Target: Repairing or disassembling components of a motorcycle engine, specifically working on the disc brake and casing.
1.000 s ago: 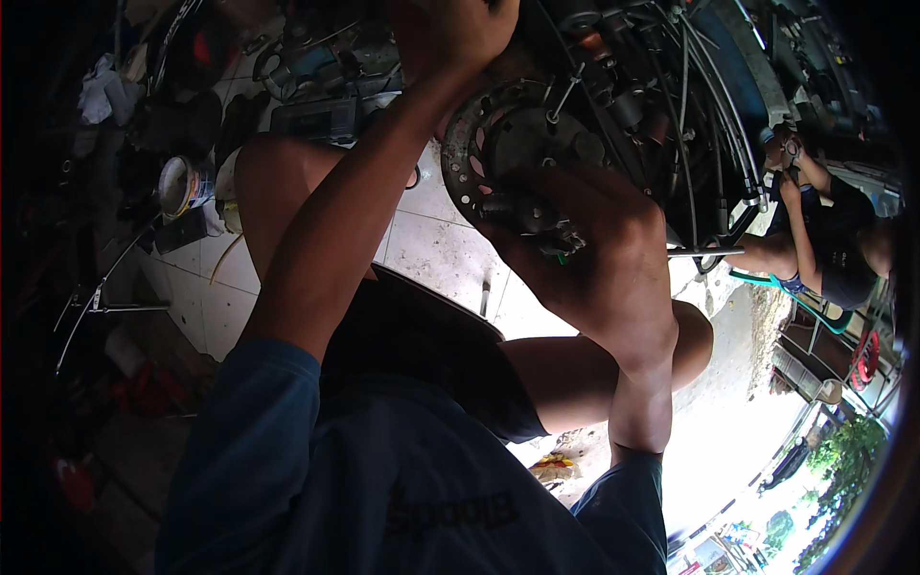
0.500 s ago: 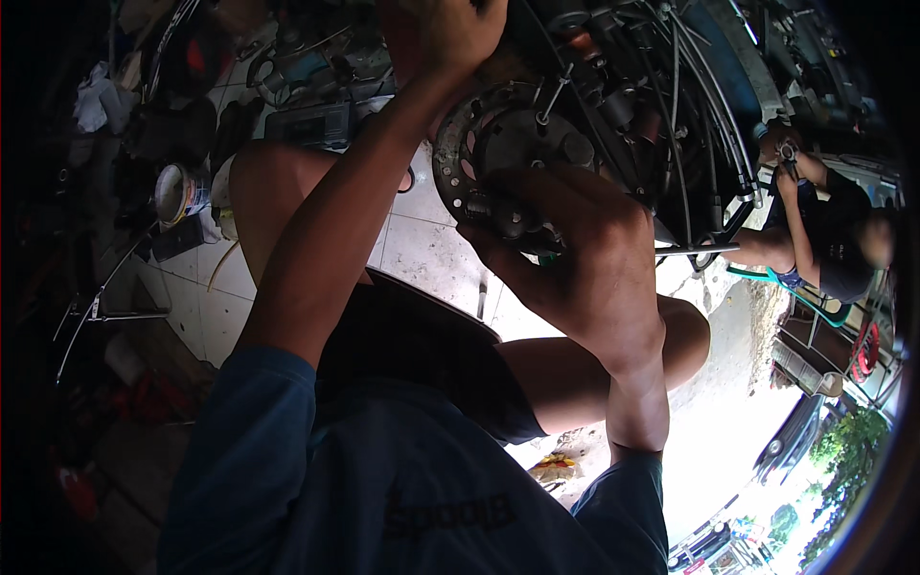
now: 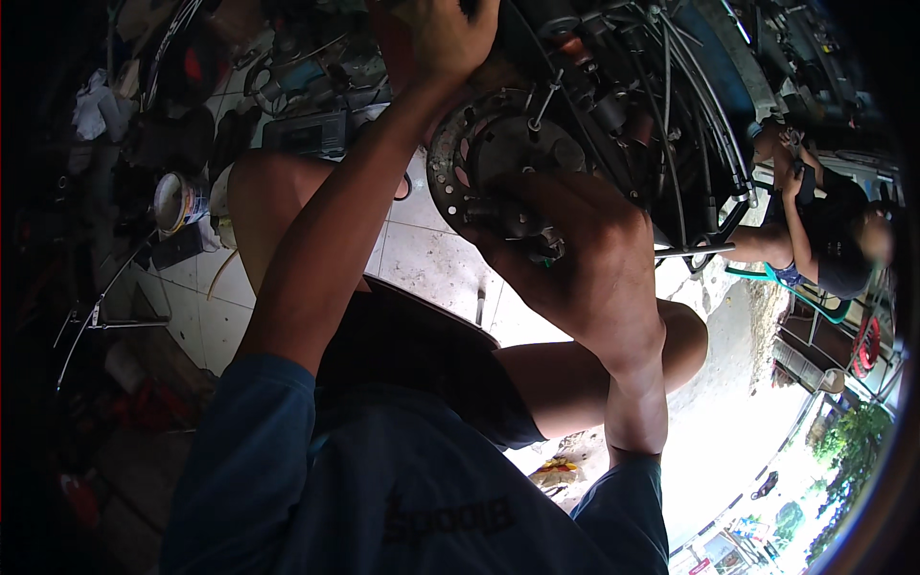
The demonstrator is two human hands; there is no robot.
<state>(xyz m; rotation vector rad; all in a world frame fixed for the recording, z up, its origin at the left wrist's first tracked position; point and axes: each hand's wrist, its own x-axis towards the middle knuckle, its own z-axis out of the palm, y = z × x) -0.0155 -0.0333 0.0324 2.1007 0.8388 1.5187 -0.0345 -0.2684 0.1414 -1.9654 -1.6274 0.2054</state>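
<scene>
Ahead of me stands a motorcycle wheel with a drilled brake disc (image 3: 447, 174) around a grey round hub (image 3: 517, 144). My right hand (image 3: 589, 254) curls over the lower part of the hub, thumb below and fingers above. It grips a dark brake caliper (image 3: 516, 220) at the disc's lower edge; the palm and fingers hide much of it. My left hand (image 3: 450, 38) reaches to the top edge of the view, beside a dull red panel (image 3: 391, 43). Its fingers are largely cut off or in shadow.
Cables and a dark fork (image 3: 594, 125) crowd the wheel's right side. A dark case (image 3: 307, 132) and a white tub (image 3: 175, 203) stand on the tiled floor (image 3: 417, 254) at left. At far right a person (image 3: 834, 235) sits on a green chair, holding a metal part.
My left hand and forearm have shifted slightly left. The right hand keeps its hold on the caliper, with barely any movement. The seated person's hands have moved a little.
</scene>
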